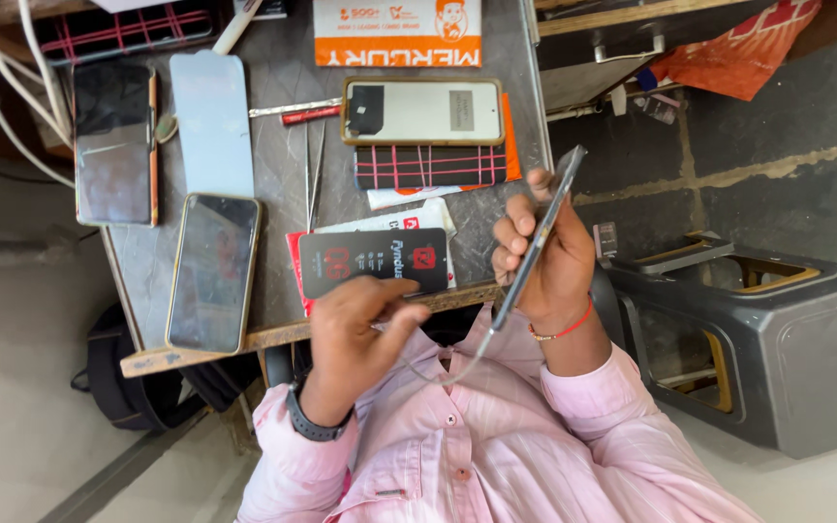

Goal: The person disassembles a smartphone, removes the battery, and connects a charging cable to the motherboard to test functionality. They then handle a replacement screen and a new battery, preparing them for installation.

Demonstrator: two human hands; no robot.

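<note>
My right hand [556,263] grips a slim phone [539,235] held edge-on and tilted, just off the table's front right corner. A thin clear film [446,376] curves down from the phone's lower end towards my pink shirt. My left hand [353,334], with a dark watch on its wrist, pinches the near edge of a black card-like packet [372,261] that lies on red and white packets at the table's front edge.
The grey table [283,242] holds a gold-rimmed phone [213,273], another phone [114,141], a bluish glass sheet [211,121], a face-down phone [423,111], a plaid cloth [433,166], tweezers [314,179] and an orange box [397,31]. A grey stool [762,339] stands to the right.
</note>
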